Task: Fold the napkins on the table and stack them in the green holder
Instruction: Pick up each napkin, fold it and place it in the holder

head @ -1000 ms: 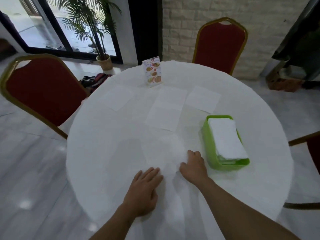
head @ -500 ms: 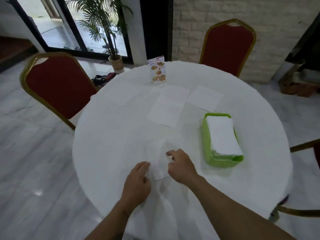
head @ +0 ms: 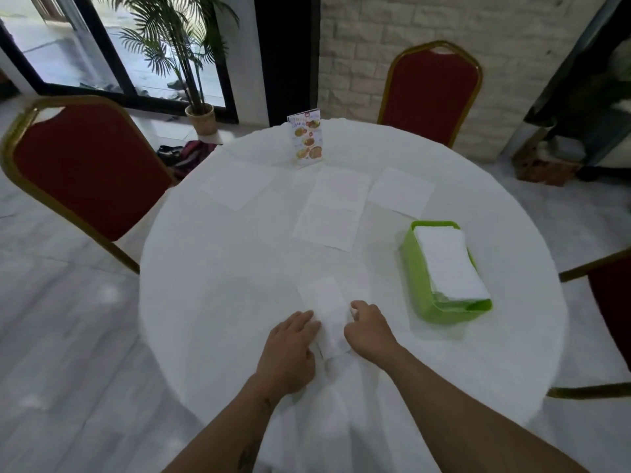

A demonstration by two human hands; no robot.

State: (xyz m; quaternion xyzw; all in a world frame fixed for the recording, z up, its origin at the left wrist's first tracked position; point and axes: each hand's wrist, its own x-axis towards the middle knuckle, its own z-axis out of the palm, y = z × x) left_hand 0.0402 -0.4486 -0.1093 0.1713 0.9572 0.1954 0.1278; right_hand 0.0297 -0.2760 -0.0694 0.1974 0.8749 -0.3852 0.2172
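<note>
Pressing down on a folded napkin (head: 324, 312) at the near edge of the round white table (head: 239, 285), both hands sit close together, one on each side of it. The left hand (head: 290, 349) lies with fingers fairly straight on the napkin's left edge; the right hand (head: 367, 331) has its fingers curled at the right edge (whether it pinches the paper, I cannot tell). To the right stands the green holder (head: 418, 278) with a stack of folded napkins (head: 447, 264) inside. Farther off lie unfolded napkins: one left (head: 237, 182), one in the middle (head: 333, 208), one right (head: 401, 191). A menu card (head: 306, 136) stands at the far edge, red chairs (head: 85, 169) around.
</note>
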